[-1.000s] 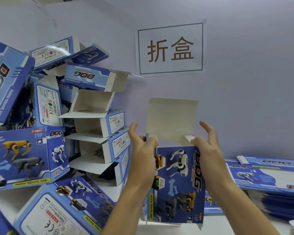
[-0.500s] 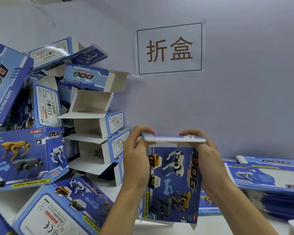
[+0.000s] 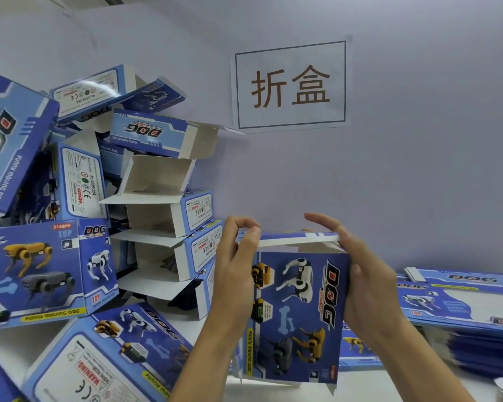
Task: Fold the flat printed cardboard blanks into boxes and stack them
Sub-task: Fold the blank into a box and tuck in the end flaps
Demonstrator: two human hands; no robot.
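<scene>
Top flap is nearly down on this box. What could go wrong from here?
The top flap lies almost flat, but its white edge still shows, so the tuck may sit outside and crease if pressed. The left hand and right hand squeeze the box by its sides, which could skew it. The pile leans with open flaps sticking out; another box could topple it.

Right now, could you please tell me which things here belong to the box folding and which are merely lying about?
Belonging to the job:
- blue printed cardboard box, gripped by the left hand and right hand, its top flap folded down
- heap of folded blue boxes
- pile of flat blue blanks

Lying about:
- white paper wall sign
</scene>
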